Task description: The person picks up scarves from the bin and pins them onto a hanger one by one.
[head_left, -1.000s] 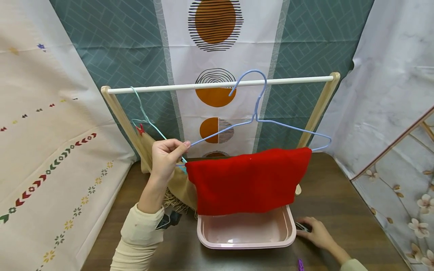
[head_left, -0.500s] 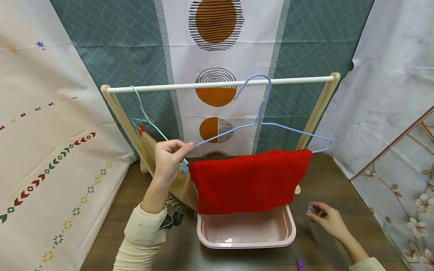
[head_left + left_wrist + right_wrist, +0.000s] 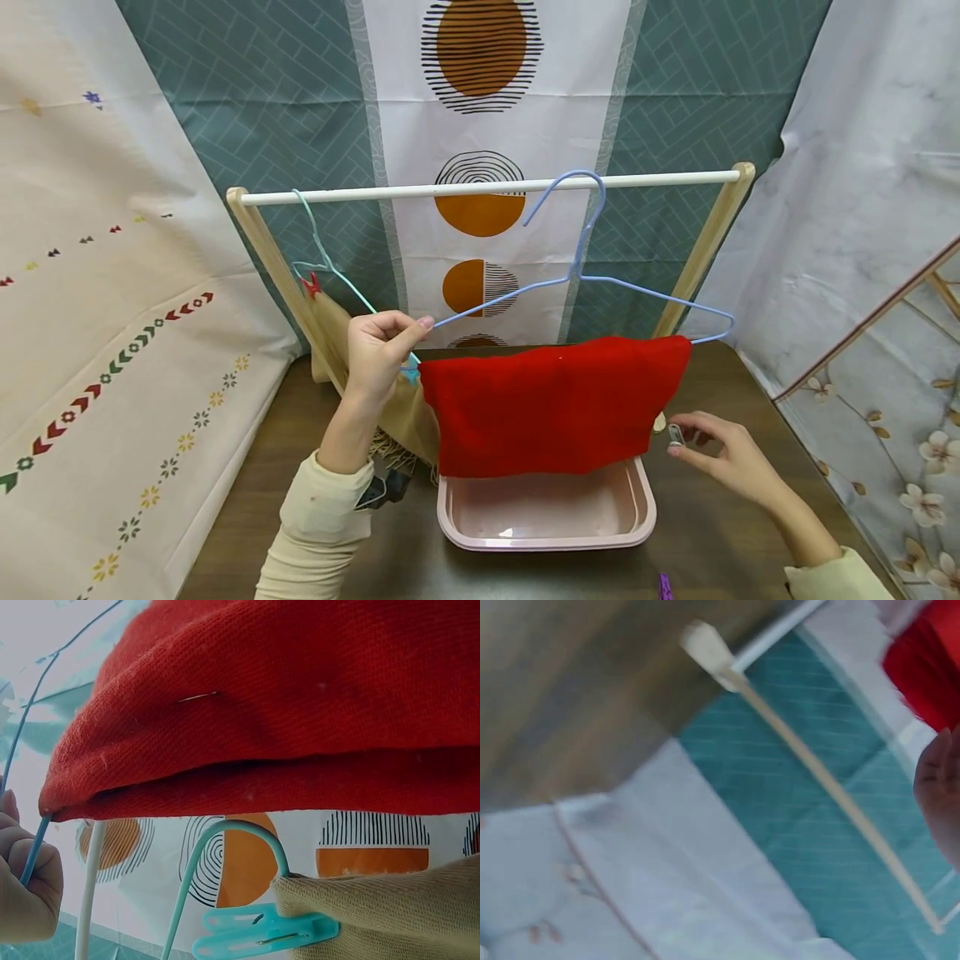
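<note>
My left hand pinches the left end of a blue wire hanger. Folded over the hanger's lower bar is a red cloth, hanging above a pink basin. The hanger's hook overlaps the white rail in the head view. At the right, my right hand holds a small whitish clothespin between thumb and fingers, just right of the cloth. In the blurred right wrist view, part of this hand shows below the red cloth and the clothespin is hidden.
A tan fringed cloth hangs at the left from a mint hanger, held by a red clothespin and a turquoise clothespin. A wooden post stands right. A purple clothespin lies on the table's front.
My right hand has picked up the clothespin from beside the basin and raised it toward the red cloth's right side. The blue hanger has shifted slightly right and down.
</note>
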`<action>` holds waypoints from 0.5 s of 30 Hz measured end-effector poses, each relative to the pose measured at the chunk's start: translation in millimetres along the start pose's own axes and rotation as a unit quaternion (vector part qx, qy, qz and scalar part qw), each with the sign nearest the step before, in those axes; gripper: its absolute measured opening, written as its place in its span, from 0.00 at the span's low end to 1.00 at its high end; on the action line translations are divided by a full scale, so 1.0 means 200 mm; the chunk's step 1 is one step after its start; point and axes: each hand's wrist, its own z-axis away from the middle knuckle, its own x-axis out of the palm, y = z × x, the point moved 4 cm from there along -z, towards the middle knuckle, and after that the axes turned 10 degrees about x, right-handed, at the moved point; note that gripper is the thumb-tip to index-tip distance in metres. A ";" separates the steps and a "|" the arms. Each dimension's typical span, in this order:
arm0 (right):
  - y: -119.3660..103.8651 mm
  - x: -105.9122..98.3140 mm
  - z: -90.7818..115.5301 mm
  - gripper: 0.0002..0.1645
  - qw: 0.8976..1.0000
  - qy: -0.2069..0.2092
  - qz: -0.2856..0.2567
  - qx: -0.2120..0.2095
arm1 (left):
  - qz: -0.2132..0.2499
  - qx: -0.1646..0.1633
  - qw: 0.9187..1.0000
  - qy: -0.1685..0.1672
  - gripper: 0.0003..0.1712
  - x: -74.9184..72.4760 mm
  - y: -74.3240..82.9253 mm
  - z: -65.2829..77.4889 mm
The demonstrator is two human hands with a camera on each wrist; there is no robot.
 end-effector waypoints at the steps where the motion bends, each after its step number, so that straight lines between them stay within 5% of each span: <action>1: -0.03 0.00 -0.02 0.25 1.000 -0.010 -0.002 -0.013 | -0.002 0.000 1.000 0.001 0.21 0.00 0.00 0.00; 9: -0.34 -0.03 -0.17 0.29 0.993 -0.057 -0.011 -0.105 | 0.000 0.011 1.000 0.006 0.21 0.00 0.00 0.01; 15: -0.52 -0.04 -0.28 0.29 0.989 -0.066 -0.052 -0.120 | 0.006 0.015 1.000 0.015 0.21 0.01 -0.01 0.02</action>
